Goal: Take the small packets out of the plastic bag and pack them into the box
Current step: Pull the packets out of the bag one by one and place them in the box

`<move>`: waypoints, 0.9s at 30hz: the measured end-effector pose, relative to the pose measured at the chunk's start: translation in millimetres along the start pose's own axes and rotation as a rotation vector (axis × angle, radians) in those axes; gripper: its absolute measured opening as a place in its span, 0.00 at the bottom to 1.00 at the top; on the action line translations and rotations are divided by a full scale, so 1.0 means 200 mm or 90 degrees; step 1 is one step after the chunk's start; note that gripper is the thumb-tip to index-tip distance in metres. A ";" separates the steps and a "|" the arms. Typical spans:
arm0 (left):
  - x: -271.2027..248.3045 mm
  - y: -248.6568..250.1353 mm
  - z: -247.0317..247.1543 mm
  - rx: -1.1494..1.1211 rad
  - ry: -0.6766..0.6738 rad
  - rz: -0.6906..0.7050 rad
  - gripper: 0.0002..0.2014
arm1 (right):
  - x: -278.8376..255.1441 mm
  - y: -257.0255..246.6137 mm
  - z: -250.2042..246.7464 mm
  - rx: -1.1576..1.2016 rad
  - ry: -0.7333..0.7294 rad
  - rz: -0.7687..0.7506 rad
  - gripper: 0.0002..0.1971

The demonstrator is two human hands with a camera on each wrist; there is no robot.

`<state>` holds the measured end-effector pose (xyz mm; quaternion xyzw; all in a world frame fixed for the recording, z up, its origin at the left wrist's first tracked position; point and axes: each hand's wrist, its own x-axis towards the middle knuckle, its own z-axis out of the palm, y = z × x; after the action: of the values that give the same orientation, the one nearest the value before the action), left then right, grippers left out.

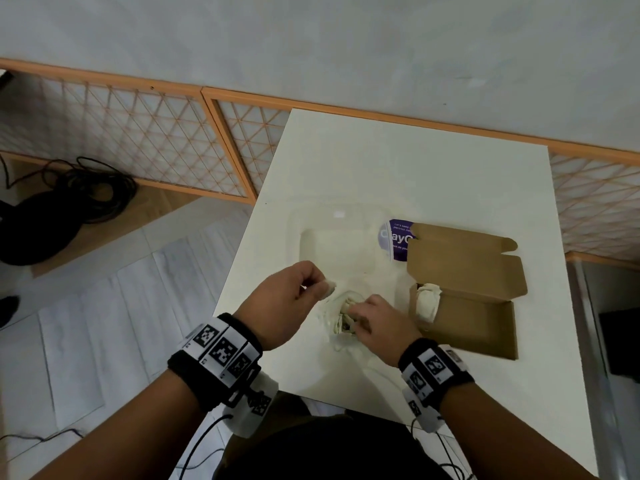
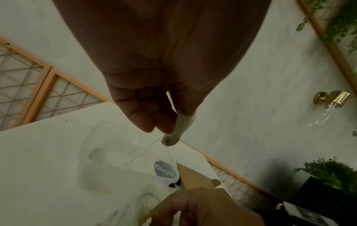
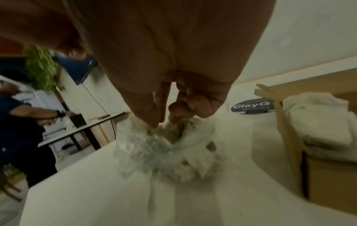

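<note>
A crumpled clear plastic bag (image 1: 337,336) (image 3: 154,154) of small white packets lies on the white table (image 1: 415,174). My right hand (image 1: 356,322) (image 3: 164,122) reaches into its mouth, thumb and fingers curled and pinching a packet (image 3: 173,131) there. My left hand (image 1: 319,292) (image 2: 171,122) hovers just left of the bag and pinches one small white packet (image 1: 329,288) (image 2: 180,126), from which a thread hangs. The open brown cardboard box (image 1: 474,320) (image 3: 328,183) stands to the right, with white packets (image 1: 427,299) (image 3: 318,119) at its left end.
A larger clear plastic wrapper (image 1: 332,233) with a purple round sticker (image 1: 398,239) lies behind the bag, partly under the box lid (image 1: 464,258). The table's left edge is close to my left hand. Black cables (image 1: 86,192) lie on the floor. Another person (image 3: 21,122) stands at a far table.
</note>
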<state>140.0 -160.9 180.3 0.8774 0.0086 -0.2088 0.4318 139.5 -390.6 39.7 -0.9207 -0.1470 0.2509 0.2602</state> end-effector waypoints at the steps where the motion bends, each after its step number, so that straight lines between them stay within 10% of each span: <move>1: -0.01 -0.02 0.01 0.009 -0.002 0.000 0.08 | 0.01 0.00 0.03 -0.009 -0.004 0.001 0.14; 9: -0.04 -0.05 0.02 0.002 0.018 0.013 0.07 | -0.03 -0.02 0.00 0.024 0.064 0.020 0.01; 27: -0.04 0.20 0.06 -0.204 -0.086 0.142 0.07 | -0.44 -0.35 -0.59 0.786 0.202 -0.035 0.12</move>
<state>136.3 -193.4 206.1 0.7770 -0.0849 -0.2139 0.5859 121.3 -417.0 199.2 -0.6230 0.0412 0.1433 0.7679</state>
